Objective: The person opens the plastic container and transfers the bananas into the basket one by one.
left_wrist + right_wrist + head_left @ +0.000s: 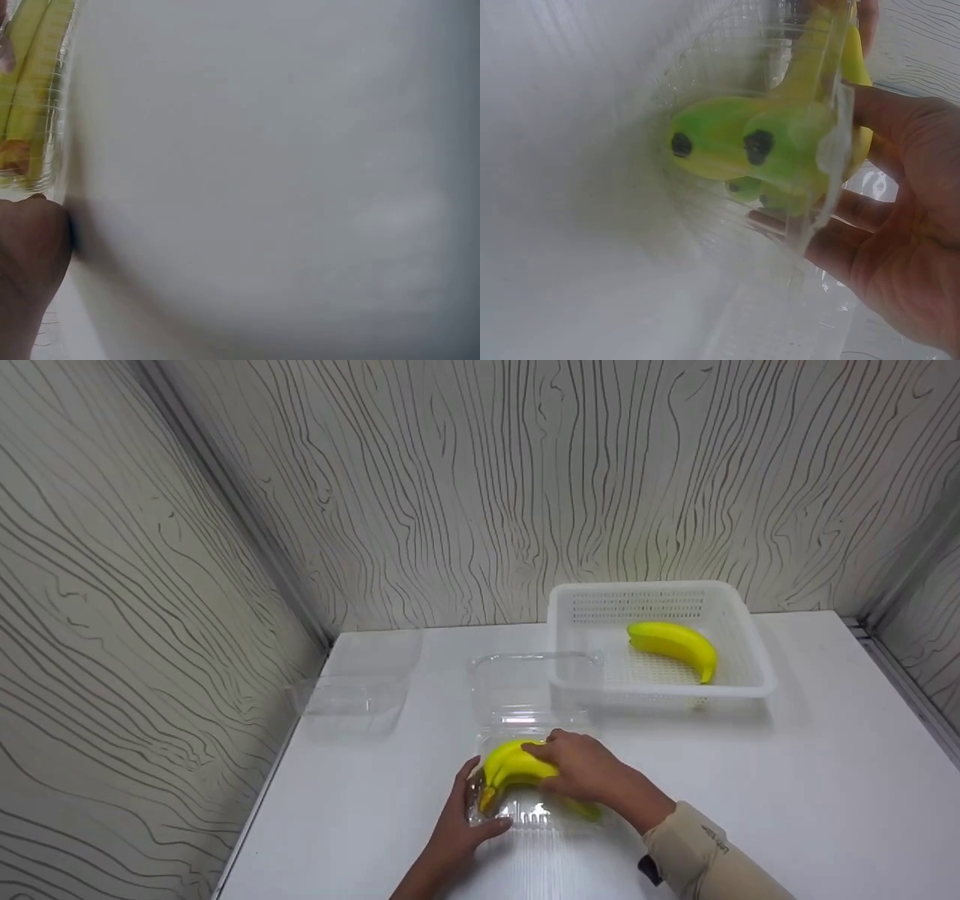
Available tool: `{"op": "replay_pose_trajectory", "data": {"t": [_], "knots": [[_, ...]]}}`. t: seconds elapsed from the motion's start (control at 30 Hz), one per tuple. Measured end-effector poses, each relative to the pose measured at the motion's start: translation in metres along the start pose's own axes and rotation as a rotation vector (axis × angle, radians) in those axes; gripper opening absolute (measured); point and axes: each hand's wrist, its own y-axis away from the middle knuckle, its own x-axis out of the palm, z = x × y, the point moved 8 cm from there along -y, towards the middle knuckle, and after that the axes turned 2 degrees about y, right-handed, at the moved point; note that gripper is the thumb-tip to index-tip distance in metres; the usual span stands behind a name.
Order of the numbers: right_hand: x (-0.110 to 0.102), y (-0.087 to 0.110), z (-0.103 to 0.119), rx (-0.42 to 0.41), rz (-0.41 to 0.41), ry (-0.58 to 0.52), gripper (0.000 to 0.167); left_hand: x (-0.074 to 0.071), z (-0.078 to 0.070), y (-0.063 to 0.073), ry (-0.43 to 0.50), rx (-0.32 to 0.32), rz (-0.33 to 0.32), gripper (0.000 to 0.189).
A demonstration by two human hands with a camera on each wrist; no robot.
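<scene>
A bunch of yellow bananas [516, 761] lies in the base of a clear plastic clamshell container [534, 816], whose lid stands folded back behind it. My right hand [589, 767] grips the bunch from above, thumb and fingers on either side. At the container's left front corner, my left hand [457, 823] holds the wall, its thumb along the front edge and its fingers along the left side. The right wrist view shows the green banana tips [712, 139] with dark ends through the clear wall. Only part of the left hand [30, 251] appears in the left wrist view.
A white perforated basket [750, 660] stands at the back right with a single banana [673, 645] inside. Another clear plastic container [352, 697], open, sits at the back left. Patterned panels [480, 495] rise behind and beside the white table [337, 810].
</scene>
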Motion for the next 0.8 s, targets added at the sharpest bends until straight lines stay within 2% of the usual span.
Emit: {"op": "replay_pose_trajectory", "data": {"t": [0.27,0.47,0.8], "knots": [[0.0013,-0.0025,-0.0022,0.009,0.009,-0.009,0.062,0.0017,-0.0017,0.0011,0.016,0.019,0.005,0.110],[0.0016,-0.0020,-0.0028,0.021,0.011,-0.014,0.062,0.0019,-0.0006,-0.0003,0.003,-0.004,-0.005,0.110],[-0.0012,0.0007,0.0002,-0.002,-0.015,-0.024,0.063,0.0004,-0.0007,0.0001,0.010,0.008,0.009,0.111]]}}
